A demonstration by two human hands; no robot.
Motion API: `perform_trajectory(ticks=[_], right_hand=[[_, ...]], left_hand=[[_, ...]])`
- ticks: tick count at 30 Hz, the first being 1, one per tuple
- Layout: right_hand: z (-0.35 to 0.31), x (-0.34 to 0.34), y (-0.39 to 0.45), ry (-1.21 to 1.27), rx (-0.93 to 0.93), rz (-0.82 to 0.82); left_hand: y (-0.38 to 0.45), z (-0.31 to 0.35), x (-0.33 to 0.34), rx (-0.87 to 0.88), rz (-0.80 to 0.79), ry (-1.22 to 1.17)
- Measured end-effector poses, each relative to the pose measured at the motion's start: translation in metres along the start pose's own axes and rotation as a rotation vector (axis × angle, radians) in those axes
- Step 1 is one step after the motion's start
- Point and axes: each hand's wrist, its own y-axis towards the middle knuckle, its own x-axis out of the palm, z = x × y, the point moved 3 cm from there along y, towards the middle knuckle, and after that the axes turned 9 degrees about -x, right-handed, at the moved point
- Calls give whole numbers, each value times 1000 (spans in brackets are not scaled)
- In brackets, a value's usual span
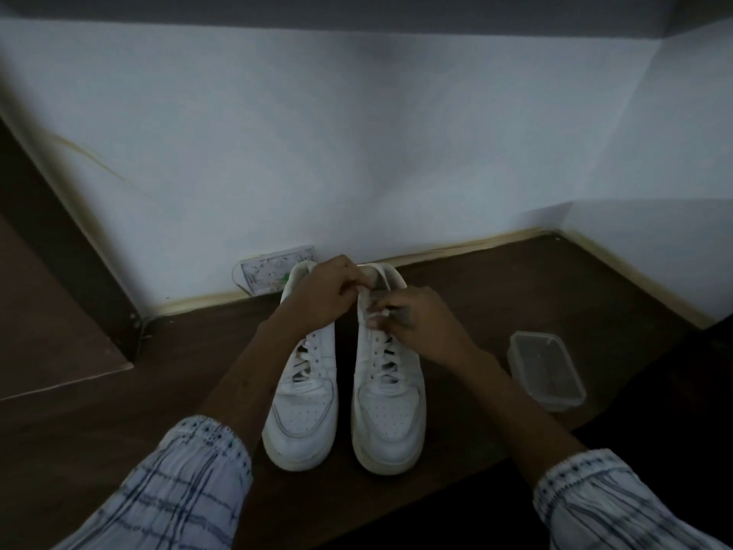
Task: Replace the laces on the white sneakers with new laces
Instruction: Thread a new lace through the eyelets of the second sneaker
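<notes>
Unlacing, I judge: my left hand (pixel 323 295) and right hand (pixel 412 319) pinch the lace (pixel 382 311) atop the right-side sneaker (pixel 388 391). Next: pull it free of the top eyelets.

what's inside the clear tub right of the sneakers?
The clear tub on the floor looks empty: only its dark bottom shows through. The picture is dim, so small items such as folded laces cannot be ruled out.

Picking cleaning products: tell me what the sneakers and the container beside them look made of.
Sneakers: white smooth leather or leather-look synthetic, judging by stitched panels and a perforated toe; rubbery off-white soles. Container: clear plastic, since the floor shows through; lid on. Floor looks like dark wood.
</notes>
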Motion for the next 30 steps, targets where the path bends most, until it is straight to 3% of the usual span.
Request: perform_trajectory(ticks=[4,8,11,16,18,21,22,25,30], right_hand=[[3,1,4,208,177,140],[11,-10,21,-23,285,282],[11,-17,37,-200,315,34],[-5,-13,63,-239,262,-698],[-4,-28,70,-195,289,-612],[4,-52,73,-206,290,-63],[7,-52,72,-213,293,38],[10,-28,72,-285,276,-44],[-1,-8,65,-523,-39,-200]], left_hand=[[-8,-8,-4,57,53,-47],[-10,-10,-15,72,83,-81],[-6,-17,-24,76,25,12],[12,-21,-31,208,-185,380],[18,-20,-37,217,-240,420],[20,-24,-44,154,-285,329],[19,-26,-45,141,-288,304],[13,-32,-42,95,-309,275],[6,-30,-42,178,-296,350]])
